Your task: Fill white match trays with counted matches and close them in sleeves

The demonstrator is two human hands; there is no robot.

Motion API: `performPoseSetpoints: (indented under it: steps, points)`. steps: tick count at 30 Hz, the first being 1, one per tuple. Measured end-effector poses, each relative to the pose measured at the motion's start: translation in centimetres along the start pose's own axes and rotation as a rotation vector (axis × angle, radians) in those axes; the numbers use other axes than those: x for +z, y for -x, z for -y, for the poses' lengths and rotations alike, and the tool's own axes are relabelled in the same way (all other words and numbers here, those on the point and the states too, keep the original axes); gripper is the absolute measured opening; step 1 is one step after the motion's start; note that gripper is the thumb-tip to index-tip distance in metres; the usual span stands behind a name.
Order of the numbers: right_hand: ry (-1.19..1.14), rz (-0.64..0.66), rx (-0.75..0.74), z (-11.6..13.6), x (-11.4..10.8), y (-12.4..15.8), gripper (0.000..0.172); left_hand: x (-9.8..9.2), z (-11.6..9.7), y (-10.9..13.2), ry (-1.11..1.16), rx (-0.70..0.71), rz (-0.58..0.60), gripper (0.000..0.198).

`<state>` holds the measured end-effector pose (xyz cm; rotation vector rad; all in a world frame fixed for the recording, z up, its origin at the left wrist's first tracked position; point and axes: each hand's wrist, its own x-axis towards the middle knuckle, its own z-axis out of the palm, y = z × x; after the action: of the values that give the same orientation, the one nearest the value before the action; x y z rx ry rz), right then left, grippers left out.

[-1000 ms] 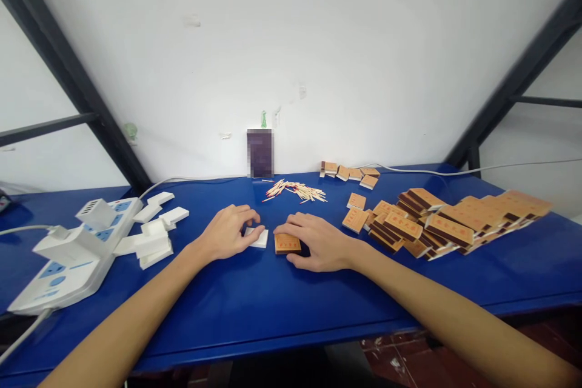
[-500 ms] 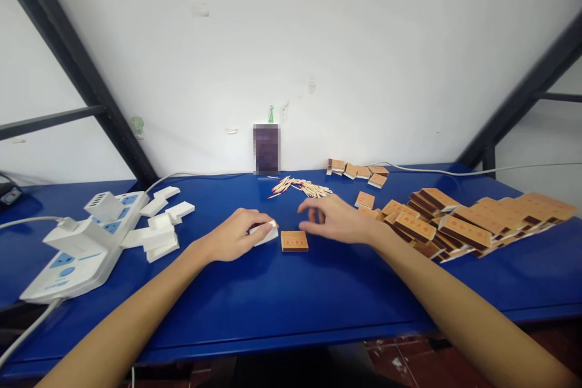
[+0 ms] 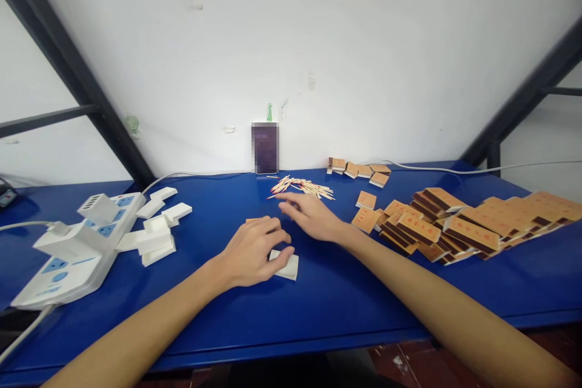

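My left hand (image 3: 259, 251) is low over the blue table, fingers bent and thumb apart from them. Its thumb lies at the edge of a small white matchbox tray (image 3: 287, 267) that rests on the table, partly hidden by the hand. An orange matchbox sleeve (image 3: 253, 220) peeks out behind the knuckles, mostly covered. My right hand (image 3: 311, 215) reaches to the near side of a loose pile of matches (image 3: 302, 186). Its fingers are stretched out, with nothing visible in them.
Several white trays (image 3: 157, 224) lie at left beside a white power strip (image 3: 91, 248) with cables. A large heap of orange matchboxes (image 3: 473, 224) covers the right side, and several more boxes (image 3: 364, 171) stand by the wall. A dark pixelated rectangle (image 3: 265, 148) is at the wall.
My left hand has moved nearer and right; the white tray it held now lies on the table. My right hand has moved left toward the matches. The orange box between the hands no longer shows there.
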<state>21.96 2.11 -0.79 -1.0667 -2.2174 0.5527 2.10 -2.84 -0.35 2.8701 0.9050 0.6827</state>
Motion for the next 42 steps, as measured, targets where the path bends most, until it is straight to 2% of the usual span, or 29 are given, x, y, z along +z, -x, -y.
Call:
performPoseSetpoints:
  steps: [4, 7, 11, 15, 22, 30, 35, 42]
  points:
    - [0.215, -0.206, 0.063, -1.8, -2.8, 0.1, 0.024, -0.8, 1.6, 0.0, 0.017, -0.086, -0.073, 0.035]
    - [0.401, -0.251, 0.206, -2.8, -4.1, 0.2, 0.025, -1.3, 3.0, 0.0, -0.009, -0.116, 0.017, 0.036]
    - [0.64, -0.12, 0.322, -3.7, -3.6, -0.5, 0.049, -1.3, 4.4, 0.0, -0.059, -0.097, 0.101, 0.033]
    - [0.644, 0.017, 0.382, -4.6, -2.4, -2.3, 0.062, -1.1, 5.3, 0.1, -0.098, -0.138, 0.077, 0.028]
    - [0.611, 0.07, 0.208, -4.7, -0.6, -6.4, 0.057, -1.0, 6.2, 0.3, -0.058, -0.239, 0.04, 0.026]
    - [0.592, 0.137, 0.013, -3.9, 1.0, -8.5, 0.047, -1.0, 6.4, 0.4, -0.023, -0.252, 0.036, 0.03]
    - [0.605, 0.158, -0.022, -3.4, 1.1, -7.7, 0.044, -1.1, 6.9, 0.4, -0.012, -0.266, 0.03, 0.032]
    - [0.632, 0.173, -0.104, -1.6, 0.4, -3.8, 0.038, -0.9, 7.3, 0.4, 0.007, -0.256, 0.018, 0.031]
